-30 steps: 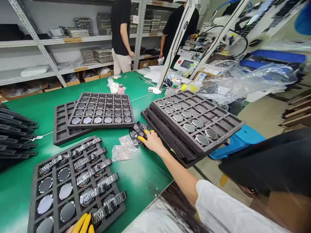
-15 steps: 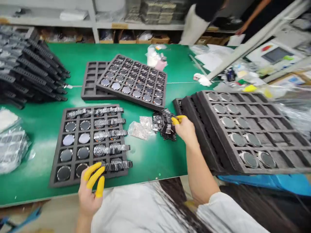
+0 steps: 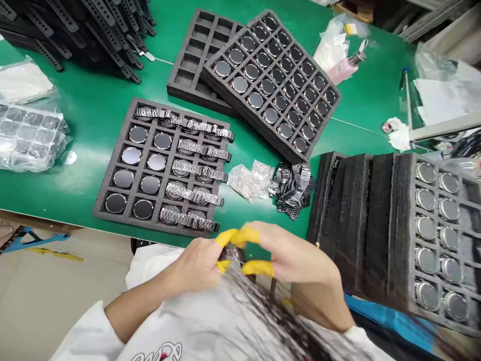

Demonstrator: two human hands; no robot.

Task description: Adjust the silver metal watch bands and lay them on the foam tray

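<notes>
My left hand (image 3: 201, 260) and my right hand (image 3: 296, 253), with yellow finger cots, meet at the table's front edge, close to my body. Between their fingertips they grip a dark, shiny link watch band (image 3: 232, 253), partly hidden by the fingers. Just ahead lies a grey foam tray (image 3: 130, 216) of round watch faces; link bands lie across its top row and right-hand columns. A pile of black link bands (image 3: 292, 189) rests right of two small clear bags of thin metal pins (image 3: 244, 183).
A full tray of watch faces (image 3: 263, 73) rests tilted on another foam tray (image 3: 173, 86) at the back. Stacked foam trays (image 3: 383, 225) stand at right. Black straps (image 3: 101, 30) hang at back left, above bagged parts (image 3: 30, 135). A pink bottle (image 3: 342, 70) is at the back.
My right hand has left the band pile and come toward my body. My left hand, earlier open by the tray's front corner, has moved right; both now grip a band. The view has tilted down.
</notes>
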